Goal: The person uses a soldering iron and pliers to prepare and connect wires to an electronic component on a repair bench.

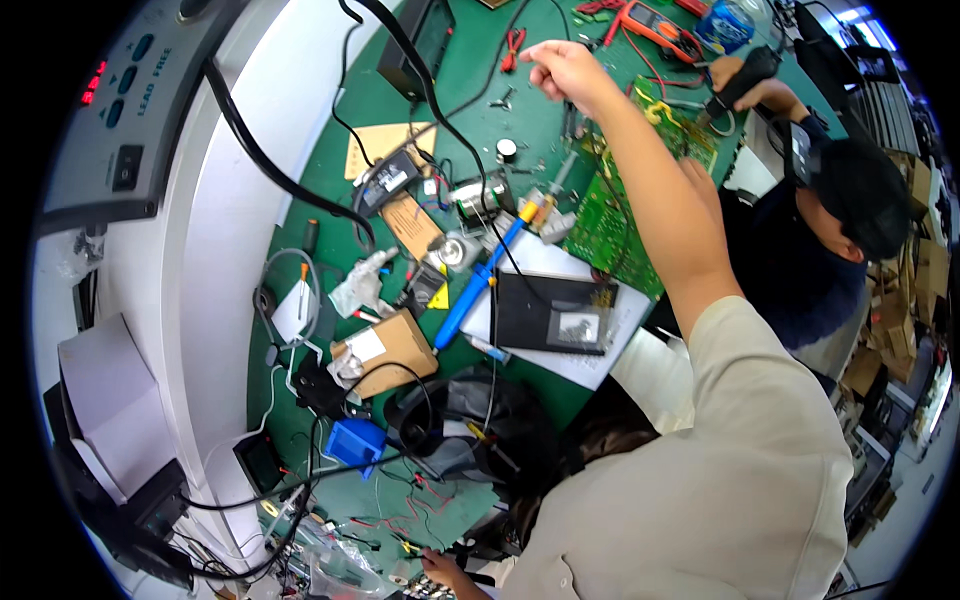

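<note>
My right hand [568, 76] reaches over the far part of the green bench, its bare forearm coming from a beige sleeve. The index finger points left; nothing is held. Nearest to it lies a red cable bundle [513, 46], with small screws [503, 98] below. Beyond my forearm is a green circuit board [612, 225]. At its far end a co-worker in a dark cap holds a black hot-air gun [745, 82]. Part of another hand shows behind my forearm; whose it is I cannot tell. My left hand is out of view.
A blue solder sucker [485, 285], a black labelled case [555, 315] and a cardboard box [388, 352] crowd the bench. Black cables [430, 90] hang across. A black bag [470, 420] and a blue tray [355, 441] are nearer. Another person's hand [437, 566] works at the bottom.
</note>
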Motion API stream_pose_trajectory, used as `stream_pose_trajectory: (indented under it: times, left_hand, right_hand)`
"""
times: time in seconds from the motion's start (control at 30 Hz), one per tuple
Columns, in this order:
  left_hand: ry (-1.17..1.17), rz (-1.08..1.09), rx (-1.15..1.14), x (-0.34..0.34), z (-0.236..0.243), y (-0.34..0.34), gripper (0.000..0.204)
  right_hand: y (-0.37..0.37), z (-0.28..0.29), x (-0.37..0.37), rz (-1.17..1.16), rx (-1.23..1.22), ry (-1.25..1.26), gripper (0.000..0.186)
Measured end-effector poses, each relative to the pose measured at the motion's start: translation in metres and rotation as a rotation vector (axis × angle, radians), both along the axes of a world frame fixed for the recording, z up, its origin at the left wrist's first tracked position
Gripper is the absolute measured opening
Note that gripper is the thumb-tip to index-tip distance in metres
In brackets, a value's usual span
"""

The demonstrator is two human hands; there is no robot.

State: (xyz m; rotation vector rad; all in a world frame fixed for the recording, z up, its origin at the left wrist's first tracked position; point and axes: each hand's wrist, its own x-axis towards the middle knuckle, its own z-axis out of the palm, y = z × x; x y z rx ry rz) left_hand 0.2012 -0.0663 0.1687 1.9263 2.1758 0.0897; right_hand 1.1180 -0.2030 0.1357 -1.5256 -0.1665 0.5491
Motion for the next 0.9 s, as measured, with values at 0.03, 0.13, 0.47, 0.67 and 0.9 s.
stream_pose_trajectory:
  times: [0.03, 0.13, 0.47, 0.67, 0.9]
  left_hand:
    - [-0.017, 0.055, -0.014, -0.003, 0.004, 0.003, 0.049]
    - [-0.070, 0.103, -0.057, 0.008, -0.008, 0.000, 0.048]
    - [-0.342, 0.094, -0.026, 0.004, 0.009, -0.012, 0.048]
    - [-0.474, 0.117, 0.023, -0.018, -0.012, -0.025, 0.049]
    - [-0.537, 0.200, 0.020, -0.044, -0.038, -0.042, 0.049]
  right_hand:
    - [-0.010, 0.015, -0.028, 0.006, -0.027, -0.071, 0.019]
    - [-0.046, 0.021, -0.107, 0.140, -0.064, 0.074, 0.019]
    - [-0.096, -0.033, -0.299, 0.414, -0.966, -0.428, 0.021]
    - [-0.094, -0.085, -0.303, 0.516, -1.123, -0.658, 0.015]
    - [-0.095, -0.058, -0.318, 0.636, -1.149, -0.671, 0.017]
